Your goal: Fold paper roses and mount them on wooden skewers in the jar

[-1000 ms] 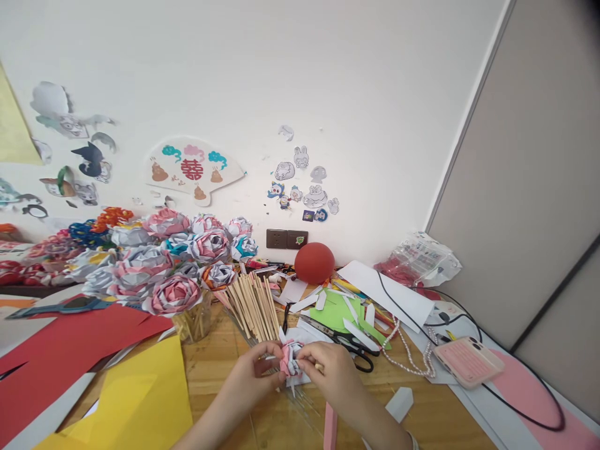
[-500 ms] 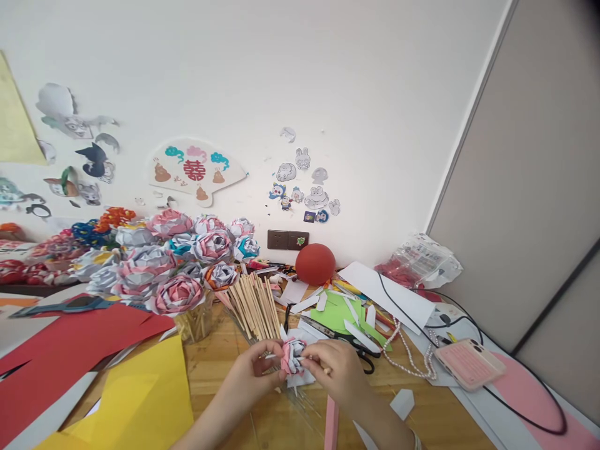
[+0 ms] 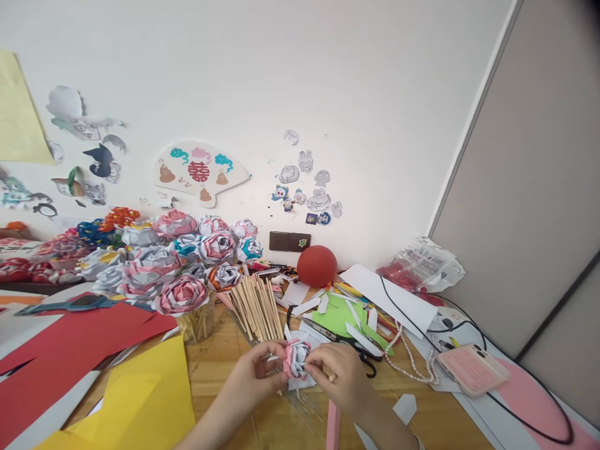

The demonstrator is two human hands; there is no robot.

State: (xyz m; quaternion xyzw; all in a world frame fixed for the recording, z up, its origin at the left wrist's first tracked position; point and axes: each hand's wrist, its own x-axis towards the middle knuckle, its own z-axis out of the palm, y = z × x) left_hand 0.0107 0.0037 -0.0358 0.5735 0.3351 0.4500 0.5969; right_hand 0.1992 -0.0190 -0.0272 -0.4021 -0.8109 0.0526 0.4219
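A small pink-and-white paper flower (image 3: 297,359) is held up just above the table, in the middle of the lower view. My left hand (image 3: 255,374) grips its left side between thumb and fingers. On the other side, the pinched fingertips of my right hand (image 3: 342,374) touch the petals. A pale, round end of what looks like a thin wooden stick (image 3: 332,378) pokes out from my right fingers; the rest is hidden. Just behind the flower lies a bundle of wooden sticks (image 3: 255,306), with thin wires (image 3: 304,400) below it.
Finished paper flowers (image 3: 182,294) crowd the back left. Yellow paper (image 3: 145,394) and red paper (image 3: 89,337) cover the left. Scissors (image 3: 328,332), green paper (image 3: 340,312), a red balloon (image 3: 317,265), a bead string (image 3: 412,369) and a phone (image 3: 473,369) lie rightward.
The view has shifted slightly, so everything sits a little further right. Both hands keep hold as before, and the flower faces the camera slightly more.
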